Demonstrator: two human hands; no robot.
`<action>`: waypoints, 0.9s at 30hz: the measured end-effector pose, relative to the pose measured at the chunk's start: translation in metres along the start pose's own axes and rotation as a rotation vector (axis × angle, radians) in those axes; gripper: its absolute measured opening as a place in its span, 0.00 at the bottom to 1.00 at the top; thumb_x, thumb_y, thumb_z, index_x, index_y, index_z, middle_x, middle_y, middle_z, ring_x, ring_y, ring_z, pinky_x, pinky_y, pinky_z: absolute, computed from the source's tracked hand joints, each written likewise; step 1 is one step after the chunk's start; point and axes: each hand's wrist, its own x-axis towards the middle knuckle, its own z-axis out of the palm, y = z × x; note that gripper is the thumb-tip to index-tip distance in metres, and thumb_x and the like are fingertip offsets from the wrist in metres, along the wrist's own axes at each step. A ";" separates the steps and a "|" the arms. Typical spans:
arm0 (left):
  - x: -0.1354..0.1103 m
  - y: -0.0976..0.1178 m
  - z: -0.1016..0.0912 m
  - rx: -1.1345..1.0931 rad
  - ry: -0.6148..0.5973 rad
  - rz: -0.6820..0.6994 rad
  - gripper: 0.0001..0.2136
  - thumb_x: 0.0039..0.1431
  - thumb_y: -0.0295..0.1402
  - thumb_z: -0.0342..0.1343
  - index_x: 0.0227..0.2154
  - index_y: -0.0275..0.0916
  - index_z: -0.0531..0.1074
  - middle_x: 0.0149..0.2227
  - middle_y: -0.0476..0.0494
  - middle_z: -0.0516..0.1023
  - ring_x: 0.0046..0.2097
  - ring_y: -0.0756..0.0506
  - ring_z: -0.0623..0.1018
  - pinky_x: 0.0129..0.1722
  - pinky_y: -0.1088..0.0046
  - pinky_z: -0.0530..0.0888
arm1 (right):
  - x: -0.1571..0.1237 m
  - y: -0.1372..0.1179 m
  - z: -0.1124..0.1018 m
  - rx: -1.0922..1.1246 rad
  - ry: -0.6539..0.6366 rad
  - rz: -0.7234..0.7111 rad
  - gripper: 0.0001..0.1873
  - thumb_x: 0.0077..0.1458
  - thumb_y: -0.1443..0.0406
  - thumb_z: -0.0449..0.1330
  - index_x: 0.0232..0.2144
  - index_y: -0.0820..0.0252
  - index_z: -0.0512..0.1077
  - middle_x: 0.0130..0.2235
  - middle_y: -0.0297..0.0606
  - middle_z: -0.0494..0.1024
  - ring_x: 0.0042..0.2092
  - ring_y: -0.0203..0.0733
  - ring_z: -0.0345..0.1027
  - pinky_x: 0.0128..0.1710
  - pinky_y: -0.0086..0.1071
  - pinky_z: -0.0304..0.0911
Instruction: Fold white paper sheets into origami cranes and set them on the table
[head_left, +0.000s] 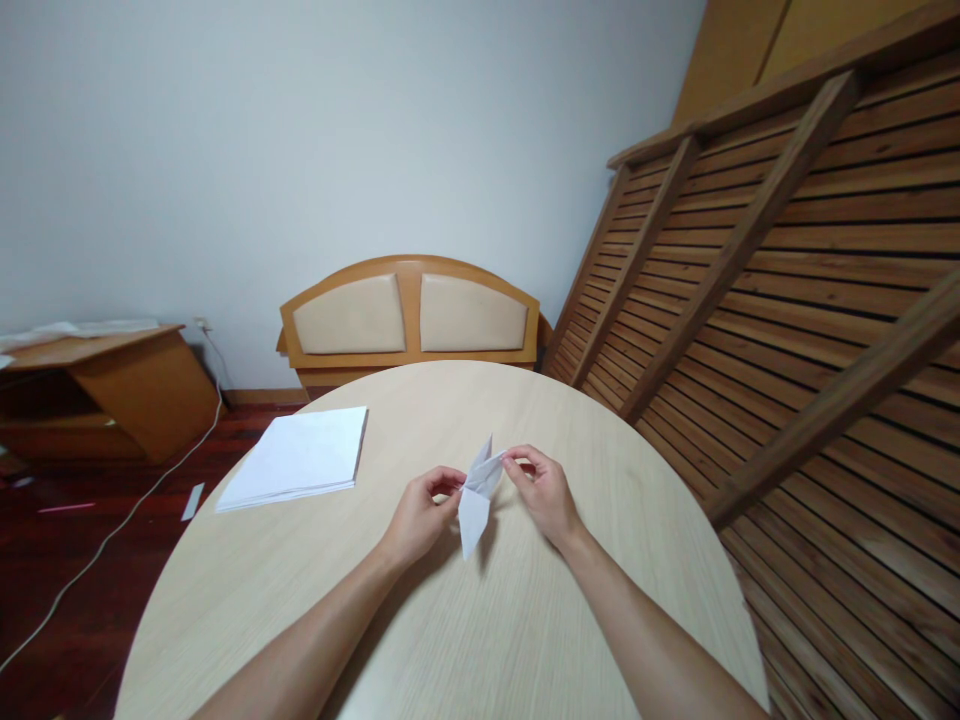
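Observation:
A folded white paper figure (475, 515), shaped like an origami crane with pointed flaps, is held between my two hands over the round table (480, 640). My left hand (426, 510) pinches its left side with thumb and fingers. With thumb and forefinger, my right hand (541, 490) grips a thin tip at its upper right. One flap points down toward me, another points up and away. The fingertips of the left hand are partly hidden behind the paper.
A stack of white paper (300, 455) lies on the table's left. Behind the table stands a padded headboard (411, 310). Wooden slats (750, 300) lean along the right. A low wooden desk (150, 390) and a white cable (142, 500) are at the left.

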 end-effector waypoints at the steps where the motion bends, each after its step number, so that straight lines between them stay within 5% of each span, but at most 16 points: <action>1: 0.000 0.000 0.000 0.005 -0.011 -0.004 0.12 0.52 0.41 0.63 0.34 0.37 0.78 0.34 0.41 0.81 0.37 0.44 0.78 0.40 0.69 0.73 | 0.000 0.000 0.000 -0.006 -0.002 0.008 0.13 0.60 0.55 0.60 0.34 0.58 0.76 0.38 0.40 0.80 0.42 0.46 0.74 0.42 0.37 0.69; 27: -0.002 -0.006 -0.004 0.188 0.011 0.023 0.11 0.57 0.39 0.59 0.34 0.38 0.80 0.33 0.42 0.83 0.35 0.43 0.79 0.31 0.74 0.71 | 0.001 -0.002 0.002 -0.045 0.069 -0.117 0.08 0.59 0.58 0.61 0.34 0.56 0.75 0.37 0.38 0.77 0.41 0.44 0.72 0.40 0.36 0.69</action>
